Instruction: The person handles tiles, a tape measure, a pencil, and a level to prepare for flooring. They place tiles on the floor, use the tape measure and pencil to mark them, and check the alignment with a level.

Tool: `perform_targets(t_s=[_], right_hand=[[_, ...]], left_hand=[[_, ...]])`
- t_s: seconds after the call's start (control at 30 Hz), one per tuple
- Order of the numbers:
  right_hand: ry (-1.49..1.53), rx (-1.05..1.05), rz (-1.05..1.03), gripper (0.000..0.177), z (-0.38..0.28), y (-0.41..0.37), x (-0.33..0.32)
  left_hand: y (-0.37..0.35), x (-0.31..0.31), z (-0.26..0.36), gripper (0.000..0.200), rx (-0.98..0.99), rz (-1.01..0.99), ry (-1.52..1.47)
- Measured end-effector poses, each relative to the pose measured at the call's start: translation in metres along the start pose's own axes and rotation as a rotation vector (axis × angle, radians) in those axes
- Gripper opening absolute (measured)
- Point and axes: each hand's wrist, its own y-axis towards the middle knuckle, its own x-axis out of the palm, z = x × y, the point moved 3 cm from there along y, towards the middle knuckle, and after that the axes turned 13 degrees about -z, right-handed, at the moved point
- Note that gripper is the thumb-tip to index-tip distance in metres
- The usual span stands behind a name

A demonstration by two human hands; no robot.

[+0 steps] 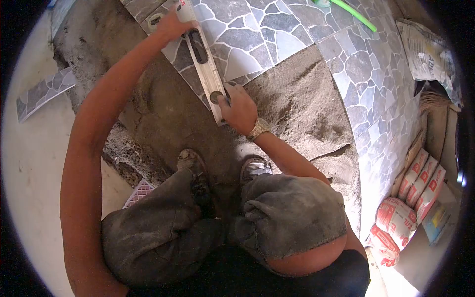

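A silver spirit level (211,74) lies across the stone-patterned floor tiles (247,37), its near end reaching out over the bare mortar bed (163,109). At its far end my left hand (171,24) is closed on the level, the fingers partly hidden. My right hand (240,108), with a metal watch on the wrist, grips the near end, thumb by the round vial. Both hands are low, close to the tile surface.
Sandy mortar (302,94) also fills the gap on the right. A cut tile strip (47,94) lies at left. Red-and-white bags (396,220) stand at lower right, with a white sack (424,54) and broom bristles (434,100) above. A green handle (354,14) rests on the tiles.
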Motion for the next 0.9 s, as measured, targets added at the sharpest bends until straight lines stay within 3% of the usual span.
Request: perform_targets(t_s=[0.17, 0.27, 0.37, 0.47, 0.57, 0.9], right_hand=[[0.022, -0.039, 0.02, 0.038, 0.002, 0.002, -0.002], [-0.013, -0.012, 0.002, 0.036, 0.006, 0.004, 0.001], [-0.026, 0.009, -0.007, 0.036, 0.004, 0.005, -0.001], [0.008, 0.054, -0.103, 0.036, 0.003, 0.007, -0.002], [0.011, -0.024, -0.025, 0.035, 0.002, 0.006, -0.003], [0.021, -0.006, -0.038, 0.036, 0.003, 0.006, -0.004]], left_hand=[[0.001, 0.003, -0.001, 0.103, 0.069, -0.057, -0.29], [0.002, 0.002, -0.002, 0.101, -0.007, -0.035, -0.09], [0.001, 0.003, -0.003, 0.102, 0.058, 0.005, -0.121], [-0.019, -0.011, 0.029, 0.101, -0.046, -0.015, 0.023], [-0.018, -0.009, 0.024, 0.102, 0.042, 0.044, -0.046], [-0.012, -0.004, 0.018, 0.108, -0.012, 0.033, -0.029]])
